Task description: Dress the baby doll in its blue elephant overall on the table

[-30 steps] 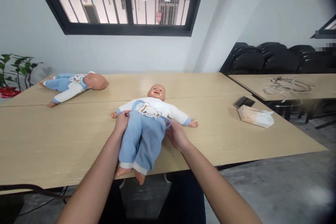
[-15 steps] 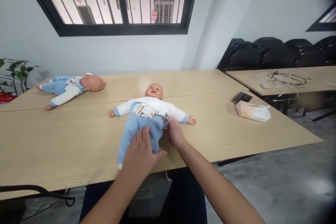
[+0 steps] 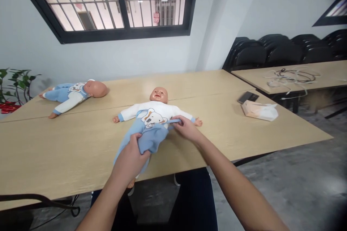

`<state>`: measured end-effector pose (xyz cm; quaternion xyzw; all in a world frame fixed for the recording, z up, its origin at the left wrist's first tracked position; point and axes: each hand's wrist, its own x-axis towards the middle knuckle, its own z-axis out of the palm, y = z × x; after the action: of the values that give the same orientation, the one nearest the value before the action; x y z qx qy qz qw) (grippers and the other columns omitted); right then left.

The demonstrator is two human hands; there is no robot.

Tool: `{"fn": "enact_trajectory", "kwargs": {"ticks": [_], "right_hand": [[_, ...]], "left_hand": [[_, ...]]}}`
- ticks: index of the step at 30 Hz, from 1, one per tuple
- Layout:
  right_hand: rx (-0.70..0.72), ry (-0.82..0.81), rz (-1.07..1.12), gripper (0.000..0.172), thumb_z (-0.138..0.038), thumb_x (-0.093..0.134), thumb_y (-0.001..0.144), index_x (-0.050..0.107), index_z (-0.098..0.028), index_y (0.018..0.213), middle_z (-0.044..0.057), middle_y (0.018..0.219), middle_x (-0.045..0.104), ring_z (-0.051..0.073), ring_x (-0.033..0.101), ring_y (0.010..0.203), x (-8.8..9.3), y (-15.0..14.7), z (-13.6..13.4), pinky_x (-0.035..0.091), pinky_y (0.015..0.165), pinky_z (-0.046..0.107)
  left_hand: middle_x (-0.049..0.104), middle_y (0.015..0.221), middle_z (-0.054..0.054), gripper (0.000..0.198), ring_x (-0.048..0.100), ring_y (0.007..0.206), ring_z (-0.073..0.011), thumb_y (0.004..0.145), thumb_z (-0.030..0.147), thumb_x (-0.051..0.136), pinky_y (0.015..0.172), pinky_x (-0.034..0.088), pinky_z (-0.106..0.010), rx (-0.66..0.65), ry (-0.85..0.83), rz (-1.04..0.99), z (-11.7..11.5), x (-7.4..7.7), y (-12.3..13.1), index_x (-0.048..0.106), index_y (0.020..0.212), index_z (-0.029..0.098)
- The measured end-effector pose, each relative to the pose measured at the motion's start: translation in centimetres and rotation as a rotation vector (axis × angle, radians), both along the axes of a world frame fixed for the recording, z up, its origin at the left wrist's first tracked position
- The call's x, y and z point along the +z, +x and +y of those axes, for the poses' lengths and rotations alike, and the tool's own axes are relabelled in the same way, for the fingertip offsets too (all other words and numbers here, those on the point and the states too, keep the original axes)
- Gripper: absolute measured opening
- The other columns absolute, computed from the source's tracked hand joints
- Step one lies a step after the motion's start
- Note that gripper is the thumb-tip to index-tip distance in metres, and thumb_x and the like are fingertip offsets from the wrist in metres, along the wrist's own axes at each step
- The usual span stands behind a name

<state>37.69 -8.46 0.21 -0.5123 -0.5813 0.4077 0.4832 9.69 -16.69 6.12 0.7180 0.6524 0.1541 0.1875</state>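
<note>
A baby doll (image 3: 158, 95) in a white top lies face up on the wooden table (image 3: 81, 144), its feet toward me. It wears light blue overalls (image 3: 149, 135) with an elephant print on the bib. My left hand (image 3: 131, 158) is closed on the bunched blue fabric of the overalls' legs near the table's front edge. My right hand (image 3: 185, 128) pinches the right strap of the overalls at the doll's side, beside its outstretched arm.
A second doll (image 3: 77, 92) in the same clothes lies at the back left. A tissue pack (image 3: 258, 110) and a dark phone (image 3: 247, 97) sit on the right. Cables (image 3: 294, 76) lie on another table, black chairs (image 3: 276, 52) behind it. A plant (image 3: 13, 83) stands far left.
My left hand left the doll's waist, moved down and gathered the overall legs into a bunch. My right hand moved up to pinch the strap. The camera tilted slightly.
</note>
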Motion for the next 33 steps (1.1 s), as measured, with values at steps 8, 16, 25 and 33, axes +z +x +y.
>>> {"fn": "enact_trajectory", "kwargs": {"ticks": [8, 16, 25, 33], "right_hand": [[0.032, 0.268, -0.804, 0.025, -0.016, 0.046, 0.094, 0.071, -0.018, 0.094, 0.011, 0.1, 0.073, 0.024, 0.062, 0.095, 4.6, 0.6, 4.4, 0.042, 0.086, 0.033], [0.066, 0.209, -0.772, 0.039, -0.009, 0.051, 0.081, 0.068, -0.017, 0.115, 0.014, 0.119, 0.069, 0.028, 0.058, 0.113, 5.3, -1.0, 3.7, 0.043, 0.098, 0.037], [-0.022, 0.249, -0.519, 0.021, -0.026, 0.059, 0.092, 0.063, -0.024, 0.112, 0.011, 0.11, 0.065, 0.03, 0.057, 0.107, 1.3, -3.3, -7.4, 0.045, 0.096, 0.045], [0.079, 0.104, -0.643, 0.014, -0.022, 0.055, 0.095, 0.063, -0.022, 0.084, 0.007, 0.086, 0.069, 0.023, 0.059, 0.08, 0.4, -2.7, -4.5, 0.038, 0.072, 0.034]], "left_hand": [[0.074, 0.114, -0.015, 0.061, 0.073, 0.1, -0.0362, 0.087, 0.037, 0.061, 0.077, 0.048, -0.039, -0.062, -0.009, 0.172, -3.0, -1.0, -0.4, 0.044, 0.143, 0.02], [0.071, 0.117, -0.019, 0.054, 0.071, 0.105, -0.0358, 0.095, 0.045, 0.059, 0.086, 0.052, -0.042, -0.097, 0.132, 0.276, -3.7, -2.4, 1.0, 0.047, 0.137, 0.014], [0.063, 0.135, -0.024, 0.078, 0.065, 0.119, -0.0392, 0.093, 0.053, 0.061, 0.093, 0.053, -0.046, -0.088, 0.254, 0.221, -3.6, -3.2, 1.9, 0.033, 0.153, 0.012], [0.055, 0.145, -0.023, 0.08, 0.064, 0.123, -0.0382, 0.092, 0.043, 0.062, 0.087, 0.057, -0.043, -0.08, 0.244, 0.171, -4.7, -3.8, 1.7, 0.025, 0.156, 0.013]]}}
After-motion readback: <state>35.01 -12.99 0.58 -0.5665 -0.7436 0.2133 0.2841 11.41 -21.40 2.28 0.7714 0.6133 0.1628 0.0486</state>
